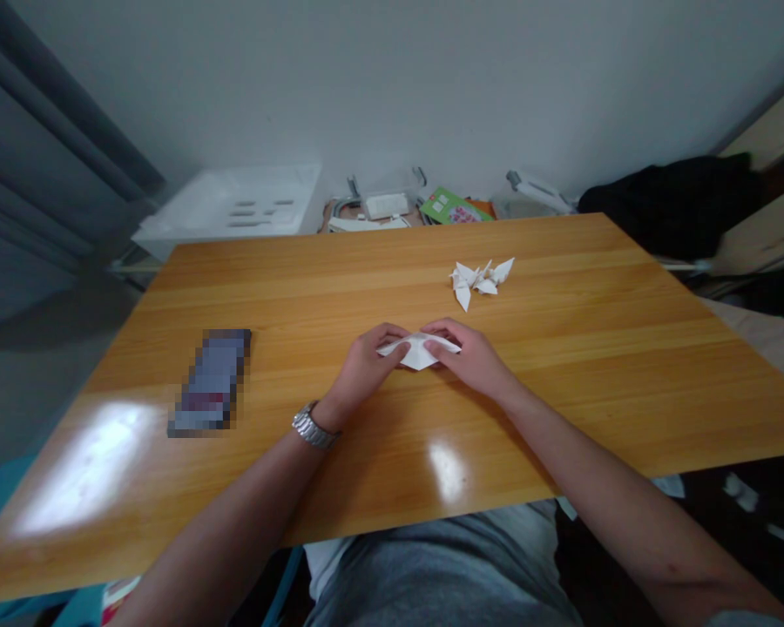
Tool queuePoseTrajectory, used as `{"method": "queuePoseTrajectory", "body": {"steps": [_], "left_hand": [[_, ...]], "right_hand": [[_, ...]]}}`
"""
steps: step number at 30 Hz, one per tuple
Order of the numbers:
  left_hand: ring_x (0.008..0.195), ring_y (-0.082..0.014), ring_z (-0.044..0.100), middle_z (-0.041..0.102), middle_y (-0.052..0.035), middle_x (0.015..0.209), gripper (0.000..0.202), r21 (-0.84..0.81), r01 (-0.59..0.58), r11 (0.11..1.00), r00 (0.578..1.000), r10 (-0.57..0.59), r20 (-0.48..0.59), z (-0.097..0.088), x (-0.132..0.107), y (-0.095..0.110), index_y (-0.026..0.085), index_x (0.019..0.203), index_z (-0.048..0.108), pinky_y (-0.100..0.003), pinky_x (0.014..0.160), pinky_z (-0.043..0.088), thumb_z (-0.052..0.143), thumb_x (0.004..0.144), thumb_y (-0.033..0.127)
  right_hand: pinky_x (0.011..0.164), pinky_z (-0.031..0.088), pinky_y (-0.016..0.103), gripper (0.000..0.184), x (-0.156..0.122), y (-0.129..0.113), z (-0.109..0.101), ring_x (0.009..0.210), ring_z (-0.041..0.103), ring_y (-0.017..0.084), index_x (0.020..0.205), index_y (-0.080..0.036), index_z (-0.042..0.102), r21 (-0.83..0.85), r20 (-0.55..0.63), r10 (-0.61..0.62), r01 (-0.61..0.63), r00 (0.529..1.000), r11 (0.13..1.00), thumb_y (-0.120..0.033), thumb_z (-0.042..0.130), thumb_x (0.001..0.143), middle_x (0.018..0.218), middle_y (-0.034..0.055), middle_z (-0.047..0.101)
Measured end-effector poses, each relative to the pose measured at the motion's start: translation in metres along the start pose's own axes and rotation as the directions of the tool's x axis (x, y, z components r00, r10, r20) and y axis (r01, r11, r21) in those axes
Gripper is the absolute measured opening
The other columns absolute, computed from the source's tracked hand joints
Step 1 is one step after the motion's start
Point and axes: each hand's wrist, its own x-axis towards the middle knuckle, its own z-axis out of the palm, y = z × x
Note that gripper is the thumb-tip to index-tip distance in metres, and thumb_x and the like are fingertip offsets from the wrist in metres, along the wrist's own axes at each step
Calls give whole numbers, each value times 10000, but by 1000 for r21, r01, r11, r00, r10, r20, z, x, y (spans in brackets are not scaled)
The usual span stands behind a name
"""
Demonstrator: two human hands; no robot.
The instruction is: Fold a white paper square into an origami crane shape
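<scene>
A small piece of folded white paper [418, 355] is held between my two hands, just above the middle of the table. My left hand [370, 357], with a metal watch on its wrist, pinches the paper's left side, thumb on top and fingers behind. The right side is gripped the same way by my right hand [469, 355]. Both thumbs press on the paper near its centre, and the fingertips underneath are partly hidden. Beyond my right hand lie several white folded paper cranes [480, 280], bunched together.
On the left of the wooden table [314, 287] lies a phone-like device [210, 381], its screen pixelated. Behind the far edge are a white plastic tray [235, 205], a green booklet [454, 207] and a dark cloth heap [666, 205]. Curtains hang at the left.
</scene>
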Motion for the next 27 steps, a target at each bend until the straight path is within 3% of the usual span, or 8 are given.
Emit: {"method": "queuePoseTrajectory", "body": {"steps": [4,7,12,17,21,27], "left_hand": [[894,-202,732,763,-63,988,280,-40,-15,999,999,17,46,-1,-1,0,182,1148,660,-305,820,584,652,937,365],[971,-198,722,756,-67,1080,296,-33,-68,997,994,70,79,-3,-1,1,195,1227,657,-310,875,576,607,961,315],[1081,-210,701,748,-72,1187,262,-2,-97,995,991,97,90,-6,0,5,202,1181,714,-337,978,542,600,969,304],[1036,-228,723,764,-82,1168,313,-53,-41,998,995,46,89,-7,-1,13,194,1155,733,-332,928,565,703,921,398],[1001,-223,725,777,-87,1096,318,-61,-46,997,997,50,57,-6,-2,18,181,1092,754,-329,915,567,656,953,450],[1022,-224,722,767,-87,1132,309,-51,-44,998,998,47,49,-4,-3,14,187,1144,735,-332,932,567,689,928,404]], "right_hand": [[897,546,368,220,1,-2,-2,990,708,227,1103,-222,708,36,24,-6,5,1000,999,-348,659,929,1081,66,762],[878,551,356,208,1,-3,-4,970,708,219,1092,-224,709,79,43,-6,3,999,997,-331,660,921,1060,58,758],[826,565,337,209,2,-6,-7,938,707,214,1084,-223,706,153,62,10,-19,998,988,-306,673,895,1042,51,751],[827,564,327,200,2,-8,-8,941,707,210,1065,-224,712,186,62,22,-33,998,982,-294,685,880,1032,42,751],[820,569,331,192,2,-8,-8,945,707,213,1057,-230,710,189,71,21,-35,997,981,-282,674,876,1027,40,749],[888,555,347,240,2,-8,-9,988,705,215,1063,-228,714,188,48,-5,-4,999,982,-202,677,828,1061,38,755]]}}
